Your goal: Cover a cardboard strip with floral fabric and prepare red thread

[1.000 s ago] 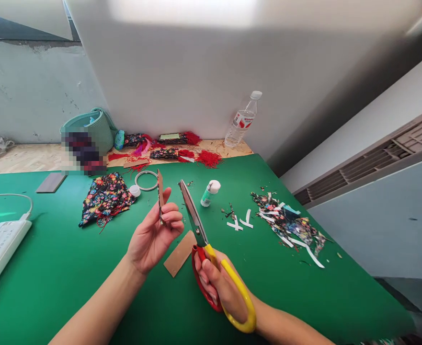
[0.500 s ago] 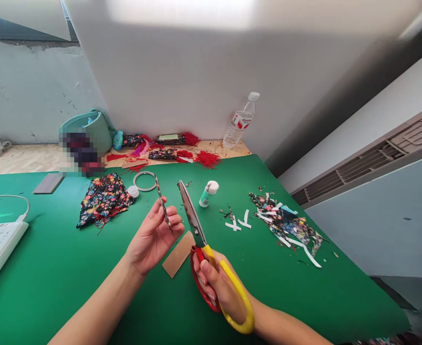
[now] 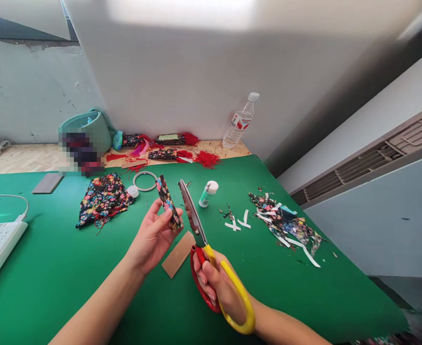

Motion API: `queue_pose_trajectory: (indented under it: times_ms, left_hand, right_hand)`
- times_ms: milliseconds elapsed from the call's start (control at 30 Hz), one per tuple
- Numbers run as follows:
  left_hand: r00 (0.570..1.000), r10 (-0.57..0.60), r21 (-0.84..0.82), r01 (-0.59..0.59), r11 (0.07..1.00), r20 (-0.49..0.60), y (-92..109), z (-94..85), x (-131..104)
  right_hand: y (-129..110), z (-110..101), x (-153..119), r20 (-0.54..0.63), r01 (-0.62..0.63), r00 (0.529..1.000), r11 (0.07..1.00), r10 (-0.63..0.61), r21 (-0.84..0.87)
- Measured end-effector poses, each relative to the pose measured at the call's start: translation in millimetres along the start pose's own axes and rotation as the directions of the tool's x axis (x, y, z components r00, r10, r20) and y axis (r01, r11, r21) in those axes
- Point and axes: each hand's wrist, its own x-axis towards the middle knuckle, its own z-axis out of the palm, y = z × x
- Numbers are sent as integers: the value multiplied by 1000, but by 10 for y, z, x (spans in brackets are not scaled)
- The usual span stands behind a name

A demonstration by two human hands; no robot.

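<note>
Between the thumb and fingers of my left hand (image 3: 156, 232) is a narrow strip of black floral fabric (image 3: 166, 194), its patterned face turned toward me. My right hand (image 3: 220, 282) grips pinking shears (image 3: 194, 218) with one red and one yellow handle; the blades are together, pointing up and away, just right of the strip and apart from it. On the green mat below lies a brown rectangular card (image 3: 176, 256), partly behind the shears. Past my hands stands a small glue bottle (image 3: 207, 195) with a white top.
Fabric and white paper scraps (image 3: 286, 223) are heaped at the right. Floral cloth (image 3: 105, 199), a white cap (image 3: 133, 191) and a roll of tape (image 3: 144, 181) lie left. Behind are red-tasselled pieces (image 3: 165, 154), a water bottle (image 3: 239, 122) and a teal basket (image 3: 101, 127). A power strip (image 3: 4, 244) sits far left.
My left hand has turned the fabric strip from edge-on to its broad patterned face, the thumb now across it. The right hand and shears have barely moved.
</note>
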Motion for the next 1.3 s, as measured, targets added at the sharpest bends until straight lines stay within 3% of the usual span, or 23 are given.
queue_pose_trajectory:
  times_ms: [167, 400, 533, 800, 1067, 1300]
  left_hand:
    - [997, 61, 24, -60, 998, -43, -6, 25, 14]
    - [988, 110, 34, -106, 994, -110, 32, 45, 26]
    - [976, 123, 80, -110, 991, -180, 44, 21, 39]
    - [964, 137, 168, -100, 981, -229, 35, 12, 45]
    - [952, 177, 266, -109, 958, -249, 12, -13, 31]
    - [941, 214, 260, -145, 955, -262, 6, 0, 26]
  right_hand:
    - [-2, -24, -20, 34, -17, 999, 1000, 17, -3]
    - [33, -32, -40, 223, 27, 974, 997, -43, 73]
    - [35, -31, -43, 270, 43, 962, 998, -52, 40]
    - [36, 1, -69, 236, 91, 967, 996, -93, 19]
    - [196, -30, -87, 202, 55, 978, 997, -42, -57]
    - [75, 2, -81, 195, 43, 980, 998, -32, -53]
